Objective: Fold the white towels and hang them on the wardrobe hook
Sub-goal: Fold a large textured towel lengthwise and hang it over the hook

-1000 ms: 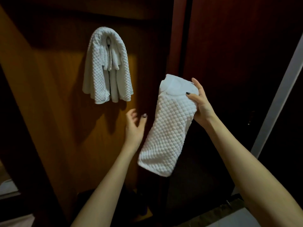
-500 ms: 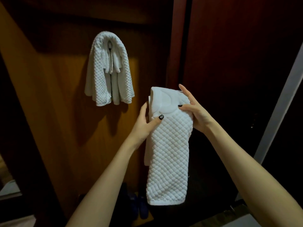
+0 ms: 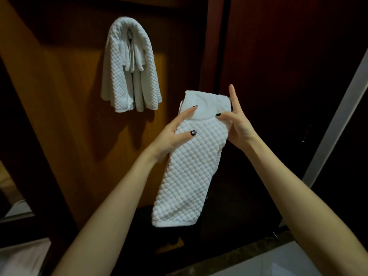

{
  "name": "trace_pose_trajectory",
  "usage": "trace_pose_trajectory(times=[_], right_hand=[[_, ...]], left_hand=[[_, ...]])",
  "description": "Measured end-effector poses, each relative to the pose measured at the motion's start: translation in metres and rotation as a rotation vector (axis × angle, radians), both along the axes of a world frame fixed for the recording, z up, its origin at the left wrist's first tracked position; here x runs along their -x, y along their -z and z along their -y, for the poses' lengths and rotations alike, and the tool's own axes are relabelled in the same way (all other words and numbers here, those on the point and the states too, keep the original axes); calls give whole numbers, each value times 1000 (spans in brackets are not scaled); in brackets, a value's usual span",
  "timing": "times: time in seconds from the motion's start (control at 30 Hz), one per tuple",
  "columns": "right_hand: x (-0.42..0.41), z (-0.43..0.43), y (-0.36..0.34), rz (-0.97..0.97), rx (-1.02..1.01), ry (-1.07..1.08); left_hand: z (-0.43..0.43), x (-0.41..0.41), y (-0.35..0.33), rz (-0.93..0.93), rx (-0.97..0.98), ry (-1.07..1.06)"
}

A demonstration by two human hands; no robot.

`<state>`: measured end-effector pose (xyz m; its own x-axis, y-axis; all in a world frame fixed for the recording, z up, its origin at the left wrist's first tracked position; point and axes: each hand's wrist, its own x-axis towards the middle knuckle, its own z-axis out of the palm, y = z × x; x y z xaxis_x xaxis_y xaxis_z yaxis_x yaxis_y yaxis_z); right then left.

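Holding up a folded white towel [image 3: 189, 162] before a dark wardrobe door [image 3: 278, 56], lower end hanging free and slanting left. Left hand [image 3: 171, 136] pinching the towel's left edge, thumb on the quilted face; right hand [image 3: 237, 124] pinching the upper right corner, forefinger pointing up. Hanging at far left on the wooden panel [image 3: 59, 106], apart: another white towel [image 3: 130, 66], draped over a hook hidden by its folds.

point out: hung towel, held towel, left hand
hung towel [image 3: 113, 76], head view, its left quilted drape.
held towel [image 3: 189, 172], head view, middle of its quilted face.
left hand [image 3: 171, 136], head view, back of the hand.
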<state>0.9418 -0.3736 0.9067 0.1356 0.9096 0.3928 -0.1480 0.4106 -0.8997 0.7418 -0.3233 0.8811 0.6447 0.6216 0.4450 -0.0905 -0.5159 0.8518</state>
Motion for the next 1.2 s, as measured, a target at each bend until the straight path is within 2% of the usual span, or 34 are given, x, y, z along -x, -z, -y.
trace_pose_trajectory(times=[0.13, 0.27, 0.37, 0.47, 0.53, 0.6, 0.73, 0.9, 0.93, 1.0, 1.07, 1.1, 1.2], right_hand=[[1, 6, 5, 16, 24, -39], [-3, 5, 14, -61, 69, -25], [-2, 2, 17, -133, 276, -61], [8, -1, 24, -297, 435, -127], [17, -9, 33, -343, 433, -151], [28, -24, 39, -290, 372, -66], [65, -54, 36, -116, 231, 149], [109, -90, 40, -55, 158, 172], [116, -97, 39, -50, 125, 183], [129, -109, 32, -44, 58, 232], [133, -122, 26, -25, 26, 299], [134, -128, 24, -23, 16, 326], [134, -137, 17, -35, -10, 387]], left_hand=[[-10, 0, -15, -37, 27, 9], [-15, 1, -19, -30, 91, 95], [-24, 9, -18, -90, 91, 161], [-35, 19, -15, -176, 105, 248], [-49, 30, -11, -180, 178, 269], [-65, 44, -8, -198, 197, 274], [-94, 75, 7, -279, 105, 70], [-111, 88, 47, -26, -76, -516], [-110, 89, 53, 7, -98, -559], [-103, 87, 66, 26, -95, -500], [-93, 81, 77, 12, -10, -430], [-91, 77, 80, 36, 95, -404], [-93, 61, 83, 165, 586, -250]])
